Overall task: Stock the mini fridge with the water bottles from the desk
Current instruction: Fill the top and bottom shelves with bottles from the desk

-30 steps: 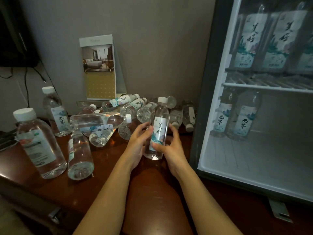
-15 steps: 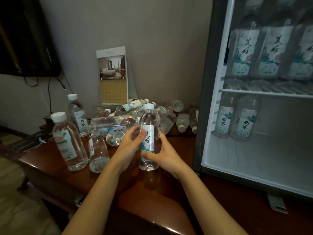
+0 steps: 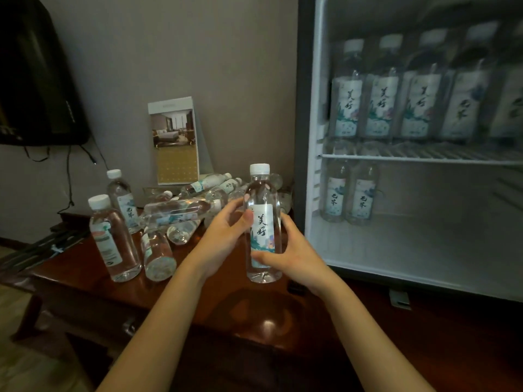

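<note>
A clear water bottle (image 3: 262,199) with a white cap and a painted label stands upright in mid-air over the desk (image 3: 85,281), held between both hands. My left hand (image 3: 223,239) grips its left side, thumb on the label. My right hand (image 3: 291,258) wraps its lower right side. To the right stands the open mini fridge (image 3: 308,108). Its upper wire shelf (image 3: 418,158) carries a row of several bottles (image 3: 382,89). Two bottles (image 3: 349,193) stand at the back left of the lower floor.
A heap of lying bottles (image 3: 181,210) covers the back of the desk, with three upright ones (image 3: 113,239) at the left. A standing card (image 3: 175,140) leans on the wall. A dark screen (image 3: 36,75) with cables hangs at upper left. The fridge floor (image 3: 424,250) is bare at front.
Both hands have lifted the bottle off the desk, upright, and carried it up and a little toward the fridge. The view has pulled back and shifted right.
</note>
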A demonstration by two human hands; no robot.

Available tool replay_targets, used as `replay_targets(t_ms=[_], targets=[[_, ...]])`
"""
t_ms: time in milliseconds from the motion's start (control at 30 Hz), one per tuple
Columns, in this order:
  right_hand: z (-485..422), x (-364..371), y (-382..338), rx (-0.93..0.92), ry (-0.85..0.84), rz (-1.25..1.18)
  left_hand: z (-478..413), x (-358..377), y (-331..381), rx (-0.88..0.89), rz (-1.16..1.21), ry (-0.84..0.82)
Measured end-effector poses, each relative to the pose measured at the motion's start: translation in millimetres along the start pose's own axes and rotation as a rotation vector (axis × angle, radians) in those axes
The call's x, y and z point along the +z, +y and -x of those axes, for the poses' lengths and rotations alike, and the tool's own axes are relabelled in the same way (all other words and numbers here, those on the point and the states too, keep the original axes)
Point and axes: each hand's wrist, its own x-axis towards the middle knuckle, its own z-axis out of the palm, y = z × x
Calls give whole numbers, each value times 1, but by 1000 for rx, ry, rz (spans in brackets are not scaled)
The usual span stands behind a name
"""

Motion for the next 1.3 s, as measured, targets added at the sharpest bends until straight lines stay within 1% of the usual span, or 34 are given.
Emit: replay_targets(t_ms=[233, 333, 433, 600, 833, 1067, 1200, 1300], targets=[[38, -56, 6, 15, 175, 135, -14, 65, -3, -7, 84, -147], [48, -83, 16, 19, 290, 198, -22, 97, -6, -21, 107, -203], [56, -111, 29, 14, 389, 252, -29, 130, -9, -31, 93, -266], [64, -150, 43, -12, 479, 261, -48, 176, -18, -55, 33, -323], [57, -187, 57, 24, 528, 211, -76, 217, -27, -31, 14, -303], [23, -221, 73, 95, 564, 221, -104, 235, -46, -28, -41, -111], [-2, -233, 84, 117, 612, 212, -111, 237, -58, -65, -81, -94], [-18, -240, 91, 115, 613, 224, -116, 240, -63, -83, -121, -108]])
